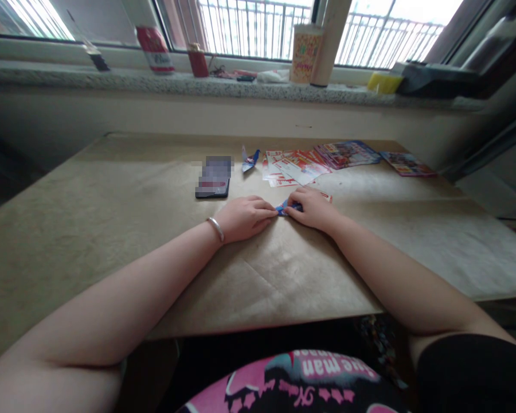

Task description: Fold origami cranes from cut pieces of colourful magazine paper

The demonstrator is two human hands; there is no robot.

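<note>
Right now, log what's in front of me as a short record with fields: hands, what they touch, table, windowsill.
Left hand: fingertips at the left end of a small blue printed paper piece; silver bangle on the wrist
Right hand: fingers bent over the same piece, partly hiding it
Surface: beige table
Beyond left hand: dark rectangular phone, screen pixelated
Beyond paper piece: pointed blue-and-white folded paper figure; overlapping red-and-white printed sheets
Windowsill: speckled grey stone ledge with red-and-white can, patterned cup

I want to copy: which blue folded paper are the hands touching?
The nearer blue paper, touched by the left hand and right hand; the other one sits beside the phone.
</note>
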